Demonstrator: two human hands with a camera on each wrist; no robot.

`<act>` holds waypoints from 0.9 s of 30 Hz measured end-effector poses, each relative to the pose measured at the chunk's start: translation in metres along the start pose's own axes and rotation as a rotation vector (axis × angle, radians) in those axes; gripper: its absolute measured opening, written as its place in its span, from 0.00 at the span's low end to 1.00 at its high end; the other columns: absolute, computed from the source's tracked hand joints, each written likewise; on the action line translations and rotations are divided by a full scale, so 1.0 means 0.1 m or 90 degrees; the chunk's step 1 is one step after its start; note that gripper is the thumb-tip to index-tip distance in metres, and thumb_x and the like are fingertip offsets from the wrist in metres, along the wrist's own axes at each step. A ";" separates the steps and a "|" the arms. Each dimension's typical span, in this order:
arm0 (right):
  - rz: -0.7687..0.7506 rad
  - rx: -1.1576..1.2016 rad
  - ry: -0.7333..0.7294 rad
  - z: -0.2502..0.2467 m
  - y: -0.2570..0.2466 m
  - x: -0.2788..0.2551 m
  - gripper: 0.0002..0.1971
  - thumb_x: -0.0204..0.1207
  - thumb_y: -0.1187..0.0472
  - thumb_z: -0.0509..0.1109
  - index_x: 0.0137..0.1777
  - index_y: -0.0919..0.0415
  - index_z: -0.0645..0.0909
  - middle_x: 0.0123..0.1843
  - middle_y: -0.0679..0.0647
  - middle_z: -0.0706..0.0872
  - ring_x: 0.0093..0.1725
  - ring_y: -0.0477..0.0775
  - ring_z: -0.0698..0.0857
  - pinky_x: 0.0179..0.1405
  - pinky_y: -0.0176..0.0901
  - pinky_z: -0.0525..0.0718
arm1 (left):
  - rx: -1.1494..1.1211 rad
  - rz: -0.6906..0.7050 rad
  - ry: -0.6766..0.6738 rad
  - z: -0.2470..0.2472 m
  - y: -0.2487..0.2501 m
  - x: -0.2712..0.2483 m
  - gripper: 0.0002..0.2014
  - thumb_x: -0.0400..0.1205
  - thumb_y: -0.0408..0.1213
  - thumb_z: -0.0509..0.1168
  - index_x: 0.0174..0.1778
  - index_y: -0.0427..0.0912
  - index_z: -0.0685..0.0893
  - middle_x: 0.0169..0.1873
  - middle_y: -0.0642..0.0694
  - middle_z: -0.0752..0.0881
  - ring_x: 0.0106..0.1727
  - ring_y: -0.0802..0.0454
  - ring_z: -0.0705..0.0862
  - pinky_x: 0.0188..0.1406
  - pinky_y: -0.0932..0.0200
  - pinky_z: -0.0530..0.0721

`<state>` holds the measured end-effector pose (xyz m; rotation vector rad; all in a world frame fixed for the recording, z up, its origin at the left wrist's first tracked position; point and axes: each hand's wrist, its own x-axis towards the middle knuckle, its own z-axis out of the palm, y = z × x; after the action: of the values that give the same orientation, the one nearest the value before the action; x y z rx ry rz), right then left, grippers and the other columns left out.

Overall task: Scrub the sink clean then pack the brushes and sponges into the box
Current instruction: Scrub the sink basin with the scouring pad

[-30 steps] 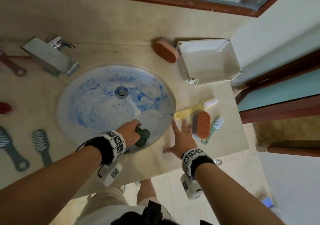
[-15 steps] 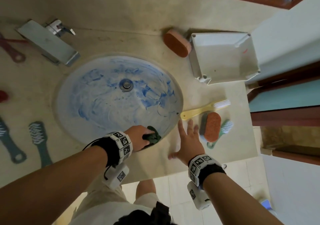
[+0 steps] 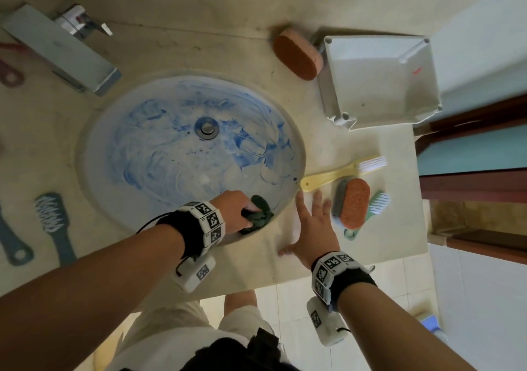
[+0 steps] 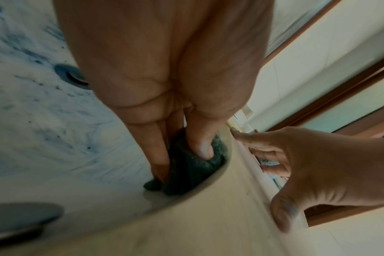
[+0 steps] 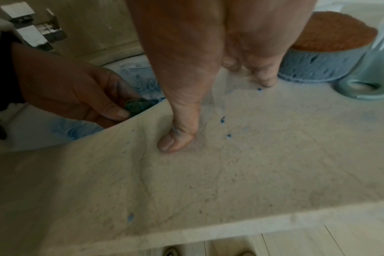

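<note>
The beige stone desk fills most of the head view, and sunk into it is the oval sink, its basin smeared all over with blue streaks around the metal drain. At the far right of the desk sits the white box, open and holding nothing, with an orange oval sponge just beside its left wall. The chrome tap stands at the far left, and only this view takes in the two grey-blue brushes lying left of the sink.

Right of the basin lie a yellow brush, an orange-topped sponge and, partly under it, a green brush.

The left hand is down at the near rim of the sink, its grip closed around a dark green scouring pad. The left wrist view shows what the head view hides: the thumb dug into the pad and the fingers pressing it against the basin wall.

The right hand lies flat on the desk with fingers spread, its grip wide and holding nothing. The right wrist view alone shows small blue specks on the stone near the thumb, and the orange-topped sponge's blue-grey underside.
</note>
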<state>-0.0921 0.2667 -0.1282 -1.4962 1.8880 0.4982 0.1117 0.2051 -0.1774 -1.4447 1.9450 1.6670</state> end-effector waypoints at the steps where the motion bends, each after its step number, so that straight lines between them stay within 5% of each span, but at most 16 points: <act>1: 0.001 0.001 0.000 0.00 0.00 0.00 0.72 0.56 0.46 0.87 0.84 0.44 0.30 0.83 0.57 0.24 0.82 0.66 0.27 0.82 0.57 0.50 | 0.002 0.003 -0.007 -0.01 0.01 0.01 0.22 0.79 0.38 0.73 0.70 0.49 0.82 0.67 0.48 0.84 0.67 0.52 0.81 0.69 0.65 0.73; 9: 0.003 -0.019 -0.006 -0.03 -0.02 0.00 0.72 0.56 0.45 0.87 0.84 0.45 0.30 0.84 0.61 0.26 0.82 0.69 0.29 0.83 0.64 0.52 | -0.031 0.029 0.065 0.05 0.31 0.27 0.23 0.80 0.39 0.71 0.72 0.52 0.81 0.69 0.46 0.83 0.69 0.48 0.80 0.74 0.58 0.73; 19: -0.001 -0.004 0.007 -0.01 0.00 0.01 0.73 0.54 0.46 0.88 0.84 0.42 0.31 0.84 0.58 0.26 0.83 0.67 0.29 0.84 0.60 0.54 | -0.043 0.036 0.052 0.06 0.18 0.21 0.23 0.79 0.38 0.72 0.71 0.53 0.81 0.67 0.47 0.84 0.68 0.50 0.81 0.72 0.63 0.72; 27: -0.003 0.005 0.013 0.00 0.02 0.02 0.75 0.53 0.46 0.88 0.84 0.43 0.30 0.84 0.58 0.27 0.83 0.67 0.30 0.83 0.59 0.51 | -0.162 0.007 0.177 0.16 0.47 0.47 0.22 0.81 0.40 0.70 0.72 0.54 0.80 0.68 0.44 0.83 0.69 0.47 0.81 0.73 0.58 0.75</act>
<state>-0.0939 0.2657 -0.1297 -1.5045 1.8995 0.4748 0.0459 0.1884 -0.1852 -1.8488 1.9302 1.8603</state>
